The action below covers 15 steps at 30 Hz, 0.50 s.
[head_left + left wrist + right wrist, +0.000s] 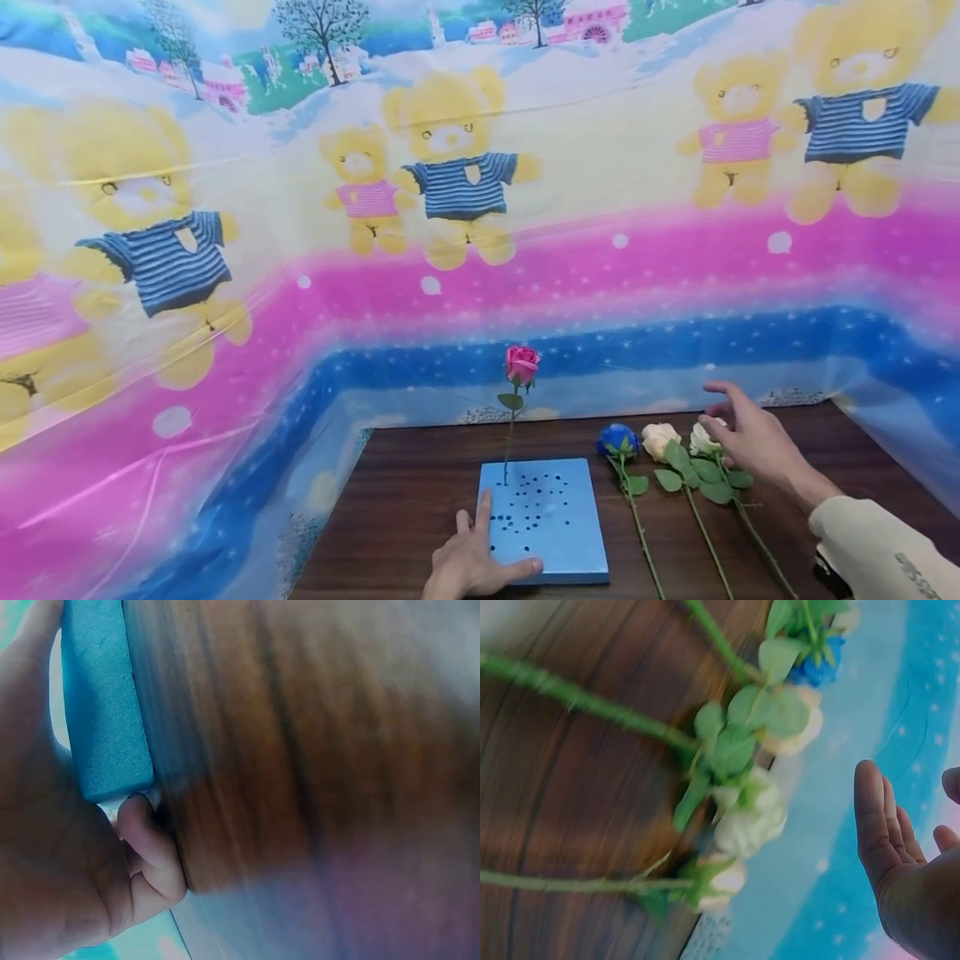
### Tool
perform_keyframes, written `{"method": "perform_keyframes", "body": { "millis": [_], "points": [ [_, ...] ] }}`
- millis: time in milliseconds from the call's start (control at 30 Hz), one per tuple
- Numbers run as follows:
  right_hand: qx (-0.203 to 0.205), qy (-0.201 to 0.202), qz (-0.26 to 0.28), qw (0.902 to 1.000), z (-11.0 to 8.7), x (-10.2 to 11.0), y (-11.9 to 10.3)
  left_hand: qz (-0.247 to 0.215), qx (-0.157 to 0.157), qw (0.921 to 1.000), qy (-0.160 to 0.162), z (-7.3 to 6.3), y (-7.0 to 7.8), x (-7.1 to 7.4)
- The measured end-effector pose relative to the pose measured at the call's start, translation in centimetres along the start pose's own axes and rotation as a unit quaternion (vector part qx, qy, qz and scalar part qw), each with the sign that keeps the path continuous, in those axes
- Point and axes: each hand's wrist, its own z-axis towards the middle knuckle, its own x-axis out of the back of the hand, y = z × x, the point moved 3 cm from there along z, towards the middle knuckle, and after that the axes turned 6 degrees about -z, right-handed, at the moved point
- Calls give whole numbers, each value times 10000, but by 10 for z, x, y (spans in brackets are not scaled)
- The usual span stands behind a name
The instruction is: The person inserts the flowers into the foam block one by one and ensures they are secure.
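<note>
Two hands apart | left (pixel 471 557) splayed on blue block (pixel 564 547) | right (pixel 759 443) relaxed near white rose (pixel 702 443)

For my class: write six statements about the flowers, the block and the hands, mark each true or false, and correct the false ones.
1. The pink rose stands in the blue block. True.
2. The block's top has no holes. False: many are visible.
3. The left hand touches the block. True.
4. The right hand grips a stem. False: it holds nothing.
5. The blue rose lies on the table. True.
6. Of the flowers lying there, the blue rose is farthest from the block. False: it is nearest.
</note>
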Motion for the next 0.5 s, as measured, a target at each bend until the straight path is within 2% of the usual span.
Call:
{"method": "perform_keyframes", "body": {
  "millis": [233,400,500],
  "points": [
    [-151,104,-231,9996,-11,21,26,-36,29,10000,-50,-2,-3,3],
    [-264,309,-744,9964,-17,37,46,-14,72,9999,-136,-2,-6,5],
    [-445,248,-980,9939,-22,45,57,30,132,9998,-176,-3,-7,9]
  ]
}}
